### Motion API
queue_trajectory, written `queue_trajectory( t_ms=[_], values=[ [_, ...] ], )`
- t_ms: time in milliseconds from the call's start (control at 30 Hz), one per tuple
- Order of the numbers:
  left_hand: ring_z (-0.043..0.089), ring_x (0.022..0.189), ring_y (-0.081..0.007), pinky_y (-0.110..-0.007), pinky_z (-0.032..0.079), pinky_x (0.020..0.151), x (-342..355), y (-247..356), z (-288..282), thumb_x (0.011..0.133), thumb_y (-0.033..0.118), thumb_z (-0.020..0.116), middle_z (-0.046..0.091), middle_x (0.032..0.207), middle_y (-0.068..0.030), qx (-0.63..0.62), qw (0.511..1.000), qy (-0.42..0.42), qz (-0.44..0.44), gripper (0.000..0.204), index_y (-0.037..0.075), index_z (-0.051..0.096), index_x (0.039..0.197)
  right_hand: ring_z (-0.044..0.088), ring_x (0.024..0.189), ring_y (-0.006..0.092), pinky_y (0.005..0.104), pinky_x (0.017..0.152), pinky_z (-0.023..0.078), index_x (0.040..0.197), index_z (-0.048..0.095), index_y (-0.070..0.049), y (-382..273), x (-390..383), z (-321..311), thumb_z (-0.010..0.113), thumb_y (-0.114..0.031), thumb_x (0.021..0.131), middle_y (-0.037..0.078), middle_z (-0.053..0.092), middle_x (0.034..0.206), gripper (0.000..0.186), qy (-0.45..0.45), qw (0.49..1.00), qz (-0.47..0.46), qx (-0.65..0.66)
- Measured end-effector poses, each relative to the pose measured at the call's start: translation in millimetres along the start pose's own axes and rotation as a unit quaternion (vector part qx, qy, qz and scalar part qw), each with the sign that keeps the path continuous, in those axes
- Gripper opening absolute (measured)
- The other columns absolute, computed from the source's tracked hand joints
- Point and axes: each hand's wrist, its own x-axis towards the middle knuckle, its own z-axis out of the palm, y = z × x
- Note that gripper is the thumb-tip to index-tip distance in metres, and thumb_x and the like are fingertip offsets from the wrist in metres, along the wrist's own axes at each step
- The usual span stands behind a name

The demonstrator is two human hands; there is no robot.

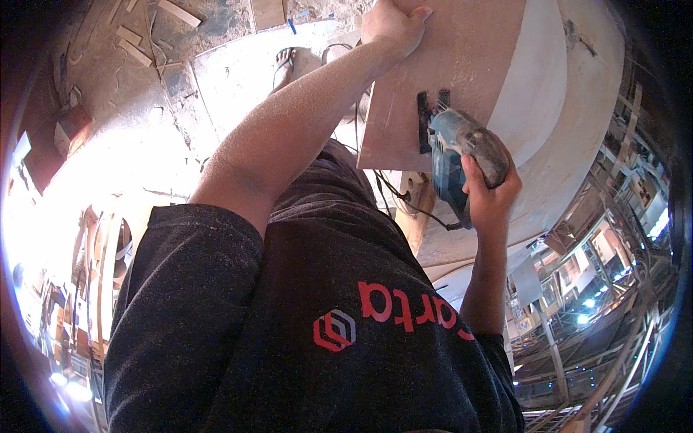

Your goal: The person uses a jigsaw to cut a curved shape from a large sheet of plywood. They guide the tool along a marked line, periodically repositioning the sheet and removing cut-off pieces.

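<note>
My right hand (492,185) is wrapped round the handle of a teal and black jigsaw (449,167), worn and dusty. The saw's dark base plate (424,123) lies at the left edge of a brown plywood sheet (440,65). A black cord (433,216) trails from the saw's rear toward my legs. Farther off, my left hand (395,27) grips the same sheet by its left edge, thumb on top. Its other fingers are mostly hidden. Fine dust covers my left forearm.
Under the sheet is a larger pale curved board (577,137). A wooden block (413,224) stands below its near edge. Wood offcuts (130,40) litter the floor at far left. A sandalled foot (284,68) shows beyond my left arm. Stacked timber and frames stand at the right.
</note>
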Motion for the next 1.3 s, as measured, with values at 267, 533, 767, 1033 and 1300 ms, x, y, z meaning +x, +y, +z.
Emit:
queue_trajectory(
  t_ms=[267, 533, 767, 1033, 1300],
  values=[
    [0.068, 0.109, -0.0421, -0.050, 0.052, 0.096, 0.5, -1.5, 1.2, 0.088, 0.044, 0.074, 0.072, 0.110, -0.0263, 0.001, 1.000, 0.003, -0.002, 0.058, -0.003, 0.062, 0.120, 0.069, 0.107, 0.0233, 0.0365, 0.096, 0.054, 0.130, 0.061, 0.010, -11.6, 2.3, 1.9, 0.081, -0.012, 0.089, 0.018, 0.072, 0.117, 0.051, 0.008, 0.998, 0.055, 0.022],
    [0.068, 0.110, -0.0425, -0.050, 0.052, 0.096, -1.3, 1.7, -1.0, 0.088, 0.044, 0.074, 0.071, 0.111, -0.0277, -0.009, 1.000, -0.003, -0.005, 0.060, -0.004, 0.061, 0.121, 0.070, 0.095, 0.0186, 0.0327, 0.084, 0.057, 0.128, 0.062, 0.009, -9.6, 5.9, 2.1, 0.081, -0.012, 0.088, 0.015, 0.073, 0.111, 0.049, 0.014, 0.998, 0.053, 0.019],
    [0.069, 0.107, -0.0428, -0.050, 0.053, 0.095, -0.5, -1.2, 0.9, 0.087, 0.044, 0.075, 0.072, 0.107, -0.0274, -0.021, 1.000, -0.007, 0.005, 0.059, -0.004, 0.061, 0.120, 0.060, 0.064, 0.0083, 0.0259, 0.055, 0.050, 0.127, 0.064, 0.005, -21.7, 6.5, 4.8, 0.082, -0.013, 0.088, 0.008, 0.073, 0.096, 0.046, 0.025, 0.996, 0.072, 0.041],
    [0.070, 0.103, -0.0428, -0.051, 0.054, 0.091, 3.1, -4.1, 3.7, 0.086, 0.044, 0.076, 0.073, 0.104, -0.0273, -0.003, 1.000, 0.008, 0.015, 0.057, -0.004, 0.063, 0.115, 0.060, 0.065, 0.0089, 0.0250, 0.055, 0.049, 0.128, 0.064, 0.004, -24.9, 9.6, 8.1, 0.082, -0.012, 0.088, 0.008, 0.072, 0.098, 0.046, 0.036, 0.995, 0.074, 0.057],
    [0.071, 0.101, -0.0417, -0.050, 0.055, 0.089, 1.9, -4.9, 4.7, 0.087, 0.042, 0.077, 0.073, 0.102, -0.0258, -0.029, 1.000, 0.004, 0.011, 0.054, -0.003, 0.065, 0.113, 0.059, 0.060, 0.0087, 0.0261, 0.051, 0.048, 0.126, 0.064, 0.004, -26.5, 12.8, 6.9, 0.083, -0.015, 0.087, 0.007, 0.072, 0.091, 0.048, 0.035, 0.995, 0.081, 0.054]
  ],
)
